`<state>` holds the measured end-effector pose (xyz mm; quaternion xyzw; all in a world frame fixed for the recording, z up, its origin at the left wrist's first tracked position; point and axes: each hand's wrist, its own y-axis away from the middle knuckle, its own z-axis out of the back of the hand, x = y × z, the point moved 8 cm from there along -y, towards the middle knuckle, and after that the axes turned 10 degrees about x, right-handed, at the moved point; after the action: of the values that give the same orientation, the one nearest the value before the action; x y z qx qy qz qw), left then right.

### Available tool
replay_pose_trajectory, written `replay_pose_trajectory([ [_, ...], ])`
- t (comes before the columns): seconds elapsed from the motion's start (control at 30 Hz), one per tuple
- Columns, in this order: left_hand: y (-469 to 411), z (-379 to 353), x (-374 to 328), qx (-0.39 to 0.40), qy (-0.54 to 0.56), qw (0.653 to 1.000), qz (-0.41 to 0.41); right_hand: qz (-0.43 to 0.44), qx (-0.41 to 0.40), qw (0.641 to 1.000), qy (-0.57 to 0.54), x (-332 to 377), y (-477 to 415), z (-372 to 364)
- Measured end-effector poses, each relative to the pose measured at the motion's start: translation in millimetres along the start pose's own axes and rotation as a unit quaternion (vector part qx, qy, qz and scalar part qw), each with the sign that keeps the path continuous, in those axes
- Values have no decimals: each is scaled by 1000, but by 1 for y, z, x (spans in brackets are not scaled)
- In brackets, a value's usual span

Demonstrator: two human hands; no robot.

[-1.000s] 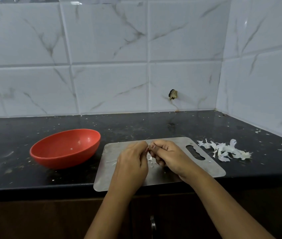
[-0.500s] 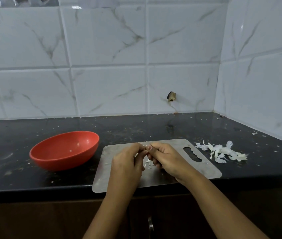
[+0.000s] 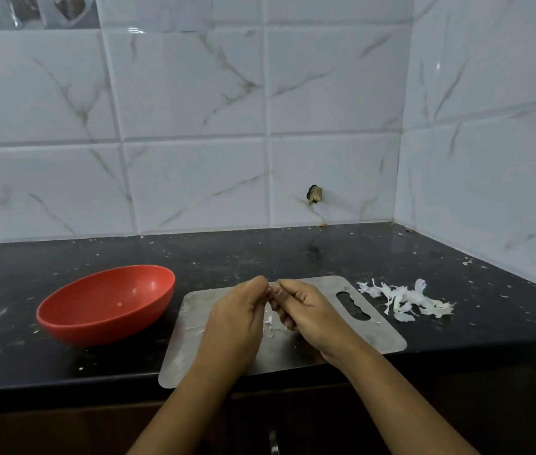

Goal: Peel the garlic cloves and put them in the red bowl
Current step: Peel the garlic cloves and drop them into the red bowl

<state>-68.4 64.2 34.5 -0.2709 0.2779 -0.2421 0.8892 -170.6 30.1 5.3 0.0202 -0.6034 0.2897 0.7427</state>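
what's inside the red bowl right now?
The red bowl holds only a few tiny pale bits on its inner wall; whether they are garlic or skin is too small to tell. No whole clove shows. The near rim hides the lowest part of the inside.

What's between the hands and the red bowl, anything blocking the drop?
Nothing visible. The left hand and right hand meet over the steel board; the red bowl sits just left on bare counter, open side up.
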Motion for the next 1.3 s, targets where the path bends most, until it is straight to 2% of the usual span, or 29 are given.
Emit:
replay_pose_trajectory([
  [0.17, -5, -8, 13, -23, 169, 982, 74, 33, -18, 999, 13, 4, 2, 3],
  [0.33, -10, -13, 17, -2, 206, 971, 119, 57, -47, 996, 56, 9, 7, 7],
  [0.4, -8, -19, 25, 35, 296, 941, 162, 66, -51, 992, 95, 12, 8, 5],
  [0.47, -2, -24, 29, 76, 404, 887, 211, 76, -46, 989, 118, 15, 9, 1],
  [0.53, 4, -26, 27, 115, 473, 844, 225, 83, -39, 987, 132, 17, 9, -2],
  [0.63, 7, -28, 27, 152, 522, 811, 216, 91, -34, 987, 131, 18, 9, -2],
  [0.7, 7, -28, 27, 160, 534, 803, 210, 90, -32, 988, 121, 18, 9, -2],
  [0.83, 9, -26, 26, 153, 517, 819, 196, 78, -32, 991, 102, 17, 9, -1],
  [0.93, 11, -21, 27, 135, 473, 852, 182, 73, -38, 992, 93, 17, 9, 0],
  [1.03, 11, -7, 24, 114, 363, 914, 143, 69, -45, 992, 92, 18, 10, 1],
  [1.13, 9, 7, 16, 93, 198, 973, 76, 68, -45, 993, 83, 18, 10, 0],
  [1.2, 7, 9, 13, 92, 125, 987, 40, 68, -45, 994, 78, 18, 10, 1],
  [1.3, 4, 10, 16, 87, 85, 993, 9, 71, -44, 991, 104, 18, 11, -2],
])
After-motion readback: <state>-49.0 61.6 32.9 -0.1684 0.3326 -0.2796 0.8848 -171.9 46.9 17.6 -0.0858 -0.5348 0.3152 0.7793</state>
